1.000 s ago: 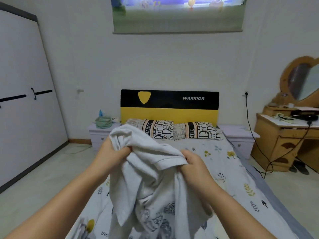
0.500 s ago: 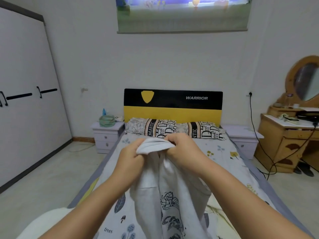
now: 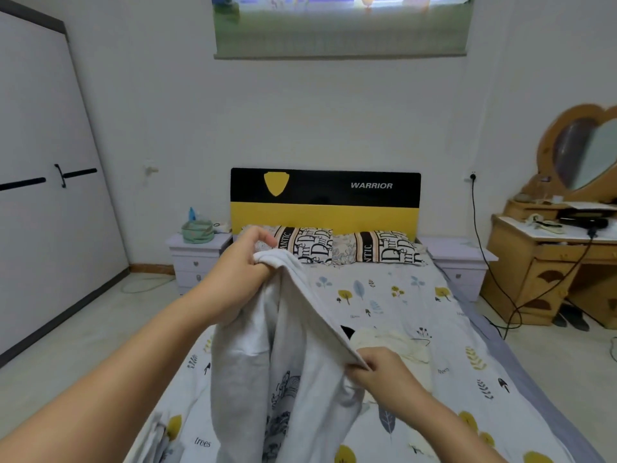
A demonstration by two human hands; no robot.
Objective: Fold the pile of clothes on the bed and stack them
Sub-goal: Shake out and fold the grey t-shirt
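The left hand (image 3: 238, 275) is raised over the bed (image 3: 400, 295), its fingers curled tight round one end of a pale grey garment (image 3: 273, 362) with a dark cartoon print. The right hand (image 3: 380, 369) sits lower and nearer, pinching the same taut edge — the cloth slopes between the two hands and hangs down over the patterned sheet. A cream garment (image 3: 394, 345) lies crumpled on the bed just behind the right hand.

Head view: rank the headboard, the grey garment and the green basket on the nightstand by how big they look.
1. Grey garment, though nearness to the camera inflates it.
2. Headboard.
3. Green basket, clearly smallest.
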